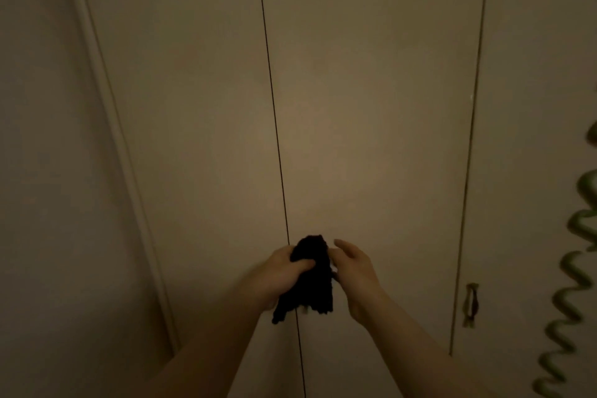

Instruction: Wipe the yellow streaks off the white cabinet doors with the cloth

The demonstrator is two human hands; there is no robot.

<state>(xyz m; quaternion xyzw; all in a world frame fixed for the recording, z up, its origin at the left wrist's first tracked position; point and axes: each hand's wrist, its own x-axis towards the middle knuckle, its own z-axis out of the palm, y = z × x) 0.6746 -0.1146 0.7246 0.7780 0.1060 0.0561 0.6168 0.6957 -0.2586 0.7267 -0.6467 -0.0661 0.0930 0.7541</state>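
Tall white cabinet doors (371, 107) fill the dim view, split by a dark vertical gap. No yellow streaks are visible in this low light. A dark bunched cloth (311, 278) hangs in front of the gap, low in the middle. My left hand (281, 271) grips the cloth's left side with the thumb over it. My right hand (353, 271) touches the cloth's right side; its thumb side presses the fabric while the fingers stretch out forward.
A small metal handle (471, 304) sits on the right door near a second vertical gap. A green spiral decoration (571, 268) hangs along the right edge. A white door frame or trim (106, 113) runs down the left, next to a plain wall.
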